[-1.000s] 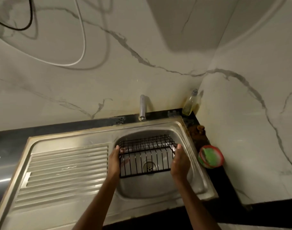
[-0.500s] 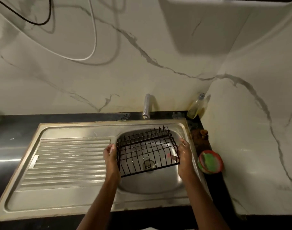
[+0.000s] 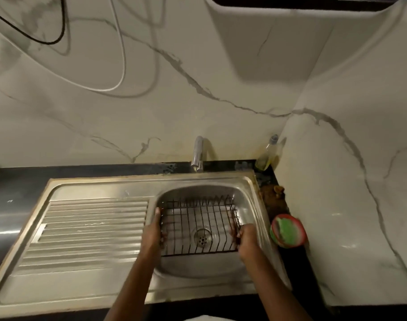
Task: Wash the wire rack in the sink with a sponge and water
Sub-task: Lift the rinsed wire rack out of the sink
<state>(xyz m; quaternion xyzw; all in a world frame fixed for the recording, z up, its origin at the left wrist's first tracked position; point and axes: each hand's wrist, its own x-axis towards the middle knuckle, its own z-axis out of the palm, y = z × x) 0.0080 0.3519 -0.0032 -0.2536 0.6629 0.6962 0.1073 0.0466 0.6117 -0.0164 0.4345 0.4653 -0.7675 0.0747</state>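
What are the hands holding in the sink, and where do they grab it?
Both hold the black wire rack: the left hand grips its left side, the right hand its right side, over the sink basin.

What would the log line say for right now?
phase: rack in basin | left hand: grips wire rack | right hand: grips rack | tap: no water seen

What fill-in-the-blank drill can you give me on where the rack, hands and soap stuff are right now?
1. Both hands, left and right, hold the ____ over the basin.
2. Through the rack wires the ____ shows.
3. The tap stands ____ the sink.
4. The bottle stands in the ____ of the walls.

Missing: rack; drain; behind; corner
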